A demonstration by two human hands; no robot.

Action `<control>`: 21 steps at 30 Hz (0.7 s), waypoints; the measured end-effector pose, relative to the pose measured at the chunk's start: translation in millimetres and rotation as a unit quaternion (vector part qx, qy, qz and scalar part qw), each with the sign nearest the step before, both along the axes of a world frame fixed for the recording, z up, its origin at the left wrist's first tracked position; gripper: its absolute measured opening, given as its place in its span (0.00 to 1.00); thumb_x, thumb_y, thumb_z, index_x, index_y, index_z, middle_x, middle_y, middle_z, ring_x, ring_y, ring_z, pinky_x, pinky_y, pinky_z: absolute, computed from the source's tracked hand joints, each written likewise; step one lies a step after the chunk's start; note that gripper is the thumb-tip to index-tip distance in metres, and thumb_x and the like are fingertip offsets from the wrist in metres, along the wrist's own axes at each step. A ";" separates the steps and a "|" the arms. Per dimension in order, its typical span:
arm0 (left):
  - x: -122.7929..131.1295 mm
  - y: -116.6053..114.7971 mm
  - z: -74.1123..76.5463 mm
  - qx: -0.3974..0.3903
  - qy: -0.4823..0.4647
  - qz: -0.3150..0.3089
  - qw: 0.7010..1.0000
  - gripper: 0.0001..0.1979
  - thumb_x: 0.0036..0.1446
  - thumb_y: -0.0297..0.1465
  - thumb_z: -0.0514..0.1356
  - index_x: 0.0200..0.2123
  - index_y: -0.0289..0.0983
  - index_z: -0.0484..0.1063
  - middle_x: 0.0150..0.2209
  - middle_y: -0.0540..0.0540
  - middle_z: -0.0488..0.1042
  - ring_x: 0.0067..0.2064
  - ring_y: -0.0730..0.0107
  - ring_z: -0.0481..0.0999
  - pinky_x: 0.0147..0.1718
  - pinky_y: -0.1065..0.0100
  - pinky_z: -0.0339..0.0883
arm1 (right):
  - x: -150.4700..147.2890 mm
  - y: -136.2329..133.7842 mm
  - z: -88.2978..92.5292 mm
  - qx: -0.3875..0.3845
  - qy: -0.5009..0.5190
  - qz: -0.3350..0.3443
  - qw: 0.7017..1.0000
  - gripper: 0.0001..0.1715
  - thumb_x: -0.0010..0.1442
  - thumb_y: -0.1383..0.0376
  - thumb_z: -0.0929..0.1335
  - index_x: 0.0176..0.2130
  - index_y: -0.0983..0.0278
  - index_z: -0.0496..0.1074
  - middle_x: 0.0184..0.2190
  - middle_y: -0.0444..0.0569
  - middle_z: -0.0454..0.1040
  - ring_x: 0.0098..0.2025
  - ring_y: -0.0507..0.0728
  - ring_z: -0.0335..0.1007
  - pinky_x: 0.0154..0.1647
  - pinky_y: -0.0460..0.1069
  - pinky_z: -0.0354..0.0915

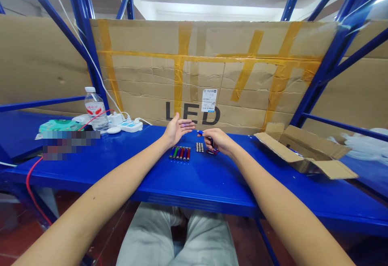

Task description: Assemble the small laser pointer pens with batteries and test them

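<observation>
My left hand (178, 129) is raised above the table, fingers stretched out and palm turned to the right. A purplish glow lies on its fingers. Facing it, my right hand (218, 140) grips a small blue mini flashlight (200, 132), with its end pointing at the left palm. Beneath the left hand, several mini flashlights (180, 153) in green, blue, purple and red lie side by side in a row. Small silver button cells (199, 147) form a neat block to their right. Some dark, shiny pieces (212, 151) lie under my right hand, partly hidden by it.
An open cardboard box (280, 149) stands on the blue table (194, 181) at right, beside clear plastic bags (368, 144). At left are a water bottle (96, 110), a white power strip (131, 125) and a green packet (59, 125). A large cardboard sheet (145, 80) walls off the back.
</observation>
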State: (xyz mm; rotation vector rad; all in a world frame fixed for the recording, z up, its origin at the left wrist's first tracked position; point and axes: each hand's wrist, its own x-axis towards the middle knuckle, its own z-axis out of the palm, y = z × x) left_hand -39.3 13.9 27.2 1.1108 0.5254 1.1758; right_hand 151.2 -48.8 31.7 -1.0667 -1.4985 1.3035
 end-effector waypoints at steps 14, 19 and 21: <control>1.1 0.9 -0.5 0.003 0.005 -0.004 1.000 0.34 0.65 0.50 0.41 0.50 0.27 0.72 0.45 0.29 0.78 0.48 0.52 0.78 0.51 0.56 0.68 | -0.9 1.1 -1.7 0.013 -0.022 0.014 1.000 0.09 0.55 0.67 0.65 0.37 0.69 0.71 0.14 0.42 0.66 0.14 0.52 0.64 0.13 0.45 0.57; 1.7 1.0 -0.4 0.001 0.004 -0.004 1.000 0.34 0.65 0.50 0.42 0.51 0.28 0.72 0.45 0.29 0.78 0.48 0.52 0.78 0.51 0.56 0.68 | 0.6 3.2 -4.1 0.020 -0.026 0.022 0.999 0.09 0.56 0.66 0.65 0.36 0.69 0.71 0.14 0.42 0.66 0.13 0.52 0.62 0.13 0.46 0.57; 2.0 0.4 -0.1 0.002 0.002 -0.004 1.000 0.34 0.65 0.50 0.42 0.49 0.27 0.72 0.45 0.29 0.78 0.48 0.52 0.78 0.51 0.56 0.68 | 0.7 3.6 -4.9 0.021 -0.030 0.023 0.999 0.09 0.56 0.66 0.65 0.36 0.69 0.71 0.14 0.42 0.67 0.13 0.51 0.63 0.13 0.45 0.57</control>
